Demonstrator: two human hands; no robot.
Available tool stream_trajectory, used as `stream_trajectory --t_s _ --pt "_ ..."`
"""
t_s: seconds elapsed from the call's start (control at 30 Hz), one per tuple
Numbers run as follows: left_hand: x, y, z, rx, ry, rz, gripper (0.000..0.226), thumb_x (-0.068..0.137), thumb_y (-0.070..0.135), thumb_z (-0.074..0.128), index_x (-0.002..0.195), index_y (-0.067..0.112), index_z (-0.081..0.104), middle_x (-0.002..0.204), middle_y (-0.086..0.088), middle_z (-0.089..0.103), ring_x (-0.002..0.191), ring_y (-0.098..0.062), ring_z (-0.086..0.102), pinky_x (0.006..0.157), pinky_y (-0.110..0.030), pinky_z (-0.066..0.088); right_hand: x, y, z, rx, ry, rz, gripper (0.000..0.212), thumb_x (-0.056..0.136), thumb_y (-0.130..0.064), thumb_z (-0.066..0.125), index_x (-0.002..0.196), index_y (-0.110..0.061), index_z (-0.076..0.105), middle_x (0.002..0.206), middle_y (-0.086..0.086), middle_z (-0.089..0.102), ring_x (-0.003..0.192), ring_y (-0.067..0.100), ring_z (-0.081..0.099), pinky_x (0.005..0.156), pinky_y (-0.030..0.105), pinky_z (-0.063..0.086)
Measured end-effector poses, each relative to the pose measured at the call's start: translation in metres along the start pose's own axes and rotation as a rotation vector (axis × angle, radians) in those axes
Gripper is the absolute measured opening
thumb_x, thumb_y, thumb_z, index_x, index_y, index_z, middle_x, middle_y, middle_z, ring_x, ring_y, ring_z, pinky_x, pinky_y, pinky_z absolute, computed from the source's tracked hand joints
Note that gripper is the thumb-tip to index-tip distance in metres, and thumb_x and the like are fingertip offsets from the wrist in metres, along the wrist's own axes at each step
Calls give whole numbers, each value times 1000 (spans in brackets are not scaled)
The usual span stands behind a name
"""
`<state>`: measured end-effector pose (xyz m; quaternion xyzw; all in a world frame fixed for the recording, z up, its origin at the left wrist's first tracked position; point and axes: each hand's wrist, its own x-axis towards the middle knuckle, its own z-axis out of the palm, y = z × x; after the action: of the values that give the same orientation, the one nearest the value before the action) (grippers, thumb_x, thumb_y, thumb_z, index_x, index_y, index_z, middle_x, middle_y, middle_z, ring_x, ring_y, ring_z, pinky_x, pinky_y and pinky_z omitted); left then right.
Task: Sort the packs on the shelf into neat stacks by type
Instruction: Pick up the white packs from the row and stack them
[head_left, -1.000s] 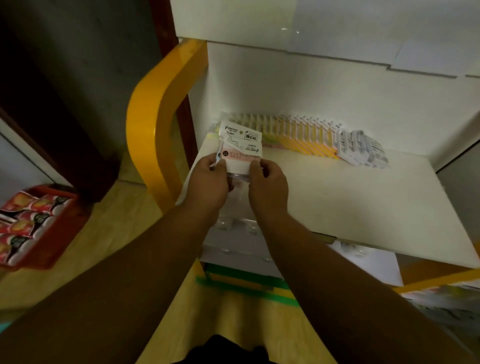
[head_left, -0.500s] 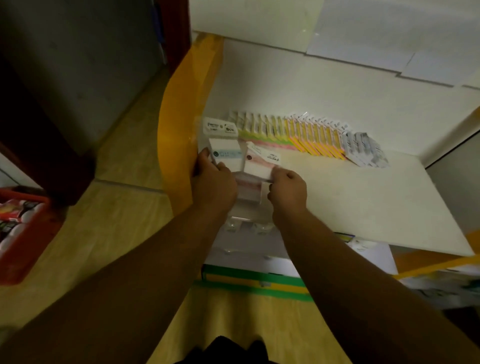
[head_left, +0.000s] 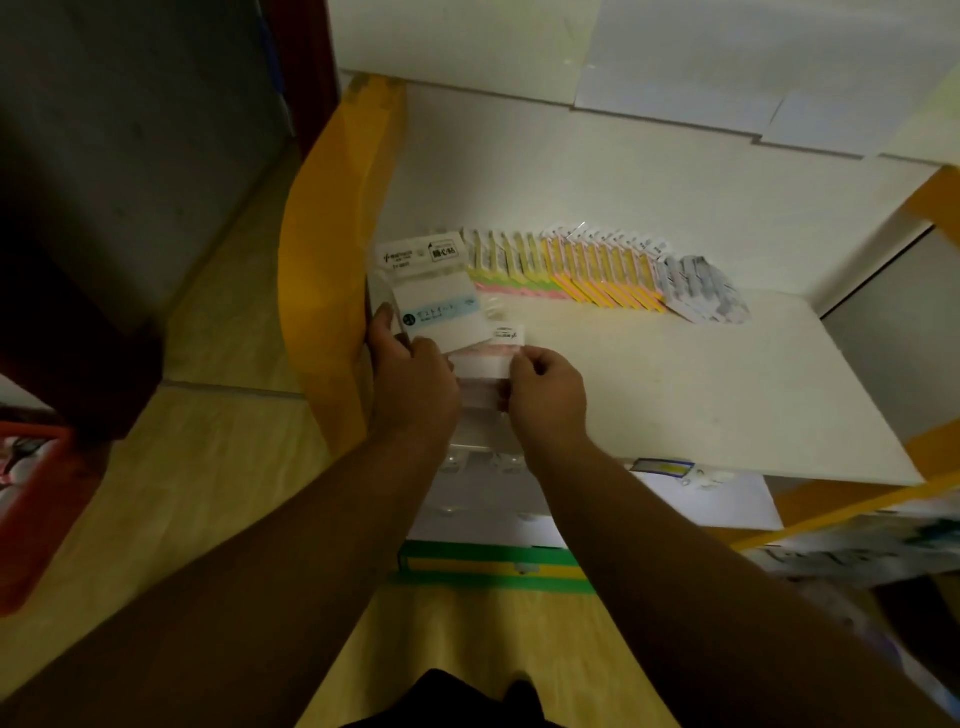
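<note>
Currently: flat white pack with a pale blue label strip and printed header card (head_left: 441, 306) is at the near-left corner of the white shelf board (head_left: 727, 395). The left hand (head_left: 410, 374) grips its left edge, fingers curled. Just right of it, the right hand (head_left: 545, 395) pinches a smaller clear pack with a pink stripe (head_left: 483, 364); the two packs overlap. Along the far wall is a leaning row: green-and-pink packs (head_left: 509, 265), orange-yellow packs (head_left: 602, 275), and grey-white packs (head_left: 701, 291) at the right end. Curved yellow frame (head_left: 322, 260) left of the shelf. Green-and-yellow box (head_left: 488, 566) below, red crate (head_left: 31, 493) far left.
</note>
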<state>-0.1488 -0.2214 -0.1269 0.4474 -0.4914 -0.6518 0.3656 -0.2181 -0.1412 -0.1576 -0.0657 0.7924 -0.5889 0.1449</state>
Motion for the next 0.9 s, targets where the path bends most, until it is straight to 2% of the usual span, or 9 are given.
stream_trajectory --t_s 0.1,0.17,0.27,0.33,0.4,0.6,0.73,0.8,0.9 --pt "-1 -8 -7 38 -6 29 53 96 6 43 142 31 39 129 -5 55 111 -32 62 64 -23 55 -4 4 4 -43 -37 0 23 99 -23 53 114 -14 68 84 2 71 74 19 70 72 45 62" --pt "-1 -12 -10 45 -18 28 52 96 5 44 142 30 41 129 -5 56 111 -31 62 60 -18 52 -6 9 5 -105 -32 -35 21 98 -27 53 111 -18 67 88 -2 70 78 18 70 73 45 62" --pt "-1 -16 -14 54 -42 5 52 96 5 46 142 29 41 129 -5 57 114 -32 61 64 -21 54 -7 12 5 -201 -20 -112 23 98 -31 53 112 -20 66 96 -1 71 82 16 68 70 36 60" --pt "-3 -17 -15 71 -41 -18 53 97 5 47 143 29 39 129 -5 57 113 -31 62 68 -23 56 -7 13 4 -273 -25 -149 24 99 -32 54 114 -17 66 101 -3 68 84 11 63 61 18 48" --pt "-4 -18 -17 73 -39 -36 53 97 6 47 144 29 37 128 -5 58 111 -29 63 64 -21 55 -6 15 4 -331 -24 -169 23 99 -31 56 115 -16 64 104 -1 65 86 9 59 59 12 39" --pt "-7 -20 -21 68 -63 -36 54 98 5 47 144 29 37 121 -3 61 90 -19 67 57 -19 51 -6 23 1 -318 -9 -177 32 101 -33 53 127 -16 61 110 2 67 96 14 62 70 17 47" --pt "-8 -16 -22 87 -59 -26 45 98 7 49 139 24 43 109 1 63 76 -11 65 55 -18 52 -13 17 -3 -167 64 -329 25 105 -27 43 109 -21 66 99 -1 67 93 10 63 71 12 45" --pt "-8 -15 -22 103 -60 -26 39 98 9 49 135 21 46 112 -2 64 80 -14 66 53 -16 51 -17 11 -3 -98 5 -335 22 106 -28 42 103 -26 64 91 -7 66 85 1 63 66 8 47" --pt "-9 -14 -22 155 -65 -35 31 99 13 50 130 20 49 117 -5 64 92 -18 68 59 -19 53 -17 8 1 -91 -59 -310 22 103 -36 49 106 -23 67 92 -12 66 85 -7 62 68 9 53"
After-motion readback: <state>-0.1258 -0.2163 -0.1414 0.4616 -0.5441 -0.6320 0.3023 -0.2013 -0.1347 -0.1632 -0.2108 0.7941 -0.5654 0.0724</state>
